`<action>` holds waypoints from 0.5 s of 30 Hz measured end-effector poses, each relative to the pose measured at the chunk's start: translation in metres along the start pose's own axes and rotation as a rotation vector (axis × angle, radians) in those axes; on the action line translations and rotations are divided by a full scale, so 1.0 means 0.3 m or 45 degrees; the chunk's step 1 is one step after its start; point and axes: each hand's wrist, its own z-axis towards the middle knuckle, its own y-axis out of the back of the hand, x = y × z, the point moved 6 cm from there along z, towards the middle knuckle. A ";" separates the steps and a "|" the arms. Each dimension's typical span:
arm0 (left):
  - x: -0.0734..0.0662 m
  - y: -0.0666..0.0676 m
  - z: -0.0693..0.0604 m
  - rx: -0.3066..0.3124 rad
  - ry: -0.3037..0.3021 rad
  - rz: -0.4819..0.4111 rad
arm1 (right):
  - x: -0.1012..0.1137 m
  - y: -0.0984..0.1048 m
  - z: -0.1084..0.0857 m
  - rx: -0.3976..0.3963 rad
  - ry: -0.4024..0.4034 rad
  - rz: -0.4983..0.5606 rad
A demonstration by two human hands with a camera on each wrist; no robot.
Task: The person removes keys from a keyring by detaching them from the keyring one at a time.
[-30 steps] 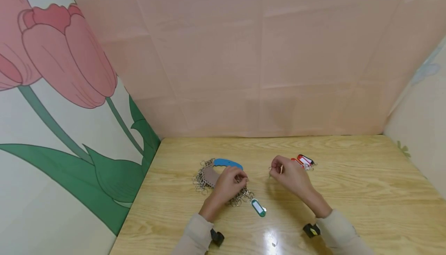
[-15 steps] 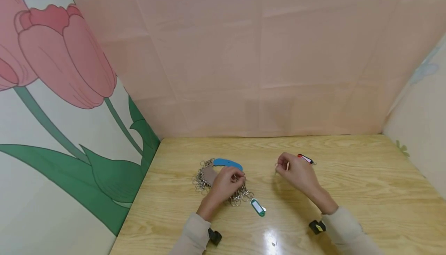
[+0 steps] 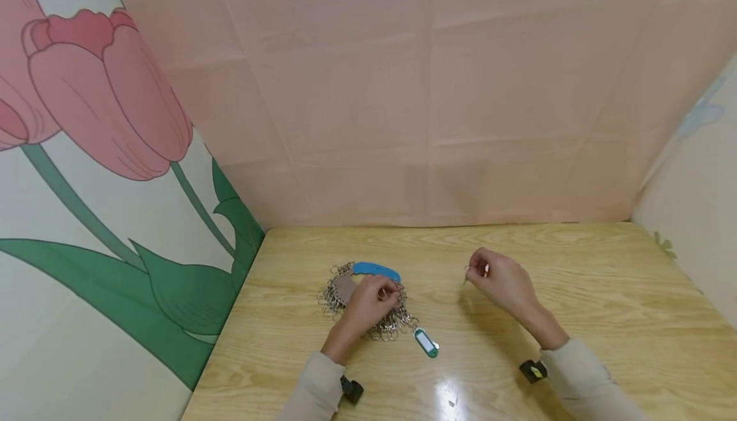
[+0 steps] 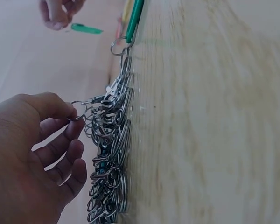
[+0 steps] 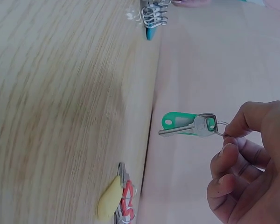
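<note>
My left hand (image 3: 366, 304) is over a curved brown and blue holder (image 3: 377, 271) lined with many small metal clips and rings. In the left wrist view its thumb and index finger pinch one metal ring (image 4: 82, 112), the other fingers loosely bent. A green key tag (image 3: 426, 342) hangs off the holder's near end on the table. Off to the right, my right hand (image 3: 509, 283) is raised above the table. In the right wrist view it pinches a split ring carrying a silver key (image 5: 189, 129) and another green tag (image 5: 170, 120).
In the right wrist view, a yellow tag (image 5: 110, 199) and a red tag (image 5: 127, 198) lie together with metal rings on the wooden table (image 3: 622, 318). A peach-coloured backdrop (image 3: 437, 88) rises behind the far edge. A tulip-painted wall (image 3: 103, 107) borders the left side.
My right hand has moved right, away from the holder, and now covers the red and black tags in the head view. My left hand has shifted slightly left, still at the holder.
</note>
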 end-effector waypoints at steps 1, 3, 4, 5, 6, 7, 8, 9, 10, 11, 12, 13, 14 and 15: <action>0.001 0.000 -0.001 0.000 -0.001 0.000 | -0.003 0.003 0.000 -0.001 -0.001 -0.002; 0.004 0.001 -0.002 0.000 0.008 0.001 | -0.009 0.007 0.001 -0.001 -0.004 -0.011; 0.006 0.001 -0.003 0.001 0.014 -0.001 | -0.013 0.009 0.001 -0.002 -0.008 -0.013; 0.007 0.002 -0.004 0.001 0.020 -0.005 | -0.017 0.011 0.001 -0.001 -0.012 -0.016; 0.008 0.003 -0.005 0.000 0.025 -0.004 | -0.021 0.013 0.002 0.000 -0.015 -0.020; 0.010 0.003 -0.006 -0.001 0.028 -0.004 | -0.025 0.014 0.002 0.002 -0.021 -0.021; 0.012 0.004 -0.007 0.001 0.034 -0.005 | -0.029 0.016 0.002 0.007 -0.026 -0.018; 0.013 0.005 -0.008 0.000 0.032 -0.006 | -0.033 0.017 0.002 0.011 -0.032 -0.013; 0.015 0.006 -0.009 0.000 0.031 -0.007 | -0.038 0.018 0.002 0.014 -0.038 -0.010; 0.016 0.006 -0.009 -0.001 0.031 -0.006 | -0.042 0.019 0.003 0.017 -0.043 -0.007; 0.018 0.006 -0.010 0.001 0.031 -0.003 | -0.047 0.020 0.003 0.021 -0.048 -0.006; 0.020 0.006 -0.010 0.002 0.032 -0.005 | -0.053 0.021 0.004 0.021 -0.053 -0.008; 0.022 0.006 -0.010 0.004 0.033 -0.004 | -0.058 0.023 0.005 0.020 -0.056 -0.010; 0.024 0.005 -0.011 0.005 0.034 -0.005 | -0.063 0.024 0.005 0.017 -0.058 -0.013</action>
